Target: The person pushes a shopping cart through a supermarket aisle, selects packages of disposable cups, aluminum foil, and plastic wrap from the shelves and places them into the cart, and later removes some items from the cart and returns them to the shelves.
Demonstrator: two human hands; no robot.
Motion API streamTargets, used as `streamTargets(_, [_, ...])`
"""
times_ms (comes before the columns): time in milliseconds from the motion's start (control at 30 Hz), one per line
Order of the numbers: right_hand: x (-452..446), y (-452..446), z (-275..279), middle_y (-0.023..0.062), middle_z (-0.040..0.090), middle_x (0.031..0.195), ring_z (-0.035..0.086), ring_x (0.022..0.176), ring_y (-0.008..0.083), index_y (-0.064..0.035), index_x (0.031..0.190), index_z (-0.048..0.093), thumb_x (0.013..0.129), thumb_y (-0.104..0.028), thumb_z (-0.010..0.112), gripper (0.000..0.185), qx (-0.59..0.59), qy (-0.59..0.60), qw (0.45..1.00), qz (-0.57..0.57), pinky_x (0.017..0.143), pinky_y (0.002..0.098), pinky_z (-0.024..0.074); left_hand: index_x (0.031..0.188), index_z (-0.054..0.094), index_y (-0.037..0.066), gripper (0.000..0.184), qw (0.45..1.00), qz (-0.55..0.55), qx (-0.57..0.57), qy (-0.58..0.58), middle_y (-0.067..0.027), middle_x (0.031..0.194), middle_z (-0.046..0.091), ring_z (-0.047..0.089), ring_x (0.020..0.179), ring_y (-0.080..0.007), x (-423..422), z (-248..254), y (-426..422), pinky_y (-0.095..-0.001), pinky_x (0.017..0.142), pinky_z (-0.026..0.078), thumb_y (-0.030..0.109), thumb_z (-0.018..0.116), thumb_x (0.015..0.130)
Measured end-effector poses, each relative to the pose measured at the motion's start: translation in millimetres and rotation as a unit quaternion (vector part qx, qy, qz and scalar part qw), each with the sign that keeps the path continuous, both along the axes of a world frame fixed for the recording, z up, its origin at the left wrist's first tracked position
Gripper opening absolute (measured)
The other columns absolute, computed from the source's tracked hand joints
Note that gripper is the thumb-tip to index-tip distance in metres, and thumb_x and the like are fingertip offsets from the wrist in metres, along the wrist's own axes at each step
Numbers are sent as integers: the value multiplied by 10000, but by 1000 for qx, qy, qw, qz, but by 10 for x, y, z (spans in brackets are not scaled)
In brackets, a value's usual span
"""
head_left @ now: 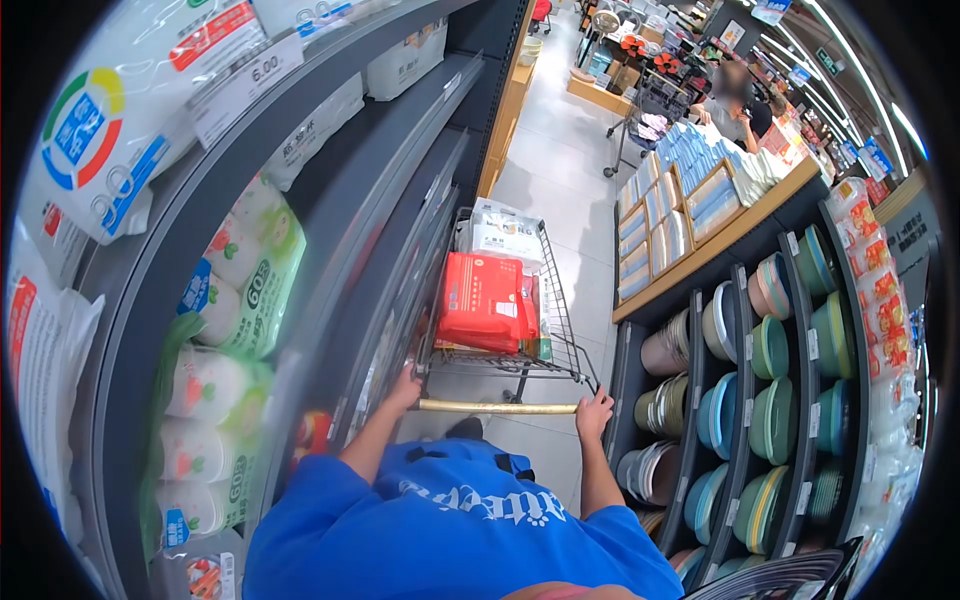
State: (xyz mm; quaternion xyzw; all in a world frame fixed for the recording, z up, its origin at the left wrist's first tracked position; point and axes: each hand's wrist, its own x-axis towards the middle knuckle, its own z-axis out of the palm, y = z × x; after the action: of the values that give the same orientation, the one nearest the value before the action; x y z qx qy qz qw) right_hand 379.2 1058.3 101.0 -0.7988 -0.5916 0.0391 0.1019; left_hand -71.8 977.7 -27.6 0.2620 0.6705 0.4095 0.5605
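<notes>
A wire shopping cart (pixel 565 290) stands in front of me, its yellowish handle (pixel 500 407) running across at waist height. At the handle's left end my left hand (pixel 407 386) is closed on the cart, close beside the shelf. My right hand (pixel 595 408) grips the cart at the handle's right end, fingers curled round it. Inside the cart, a large red package (pixel 487 303) lies on top of other goods. A white package with dark print (pixel 505 232) sits farther forward in it. The undersides of both hands are hidden.
Dark shelves (pixel 330 210) with wrapped rolls (pixel 235 270) run along my left. On my right, a rack (pixel 615 400) holds stacked basins (pixel 715 415), beside a wooden display bin (pixel 705 245) of packaged goods. The tiled aisle (pixel 560 140) leads forward. Farther off are a person (pixel 735 110) and another cart (pixel 640 125).
</notes>
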Motion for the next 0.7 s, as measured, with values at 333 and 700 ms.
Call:
streamTargets(333, [-158, -667, -52, 295, 431, 1379, 506, 1155, 498, -56, 1433, 491, 931, -353, 612, 596, -43, -8, 999, 3, 998, 545, 443, 1039, 513, 72, 299, 998, 30, 12, -63, -105, 1046, 609, 596, 945, -211, -250, 152, -612, -329, 800, 484, -75, 532, 780])
streamTargets(700, [110, -1247, 67, 338, 365, 1415, 424, 1296, 541, -33, 1340, 592, 903, -584, 622, 704, -183, 42, 981, 53, 1110, 533, 376, 942, 607, 46, 150, 994, 49, 26, -91, -57, 863, 626, 594, 807, -168, -220, 158, -1274, -328, 720, 468, 64, 670, 806])
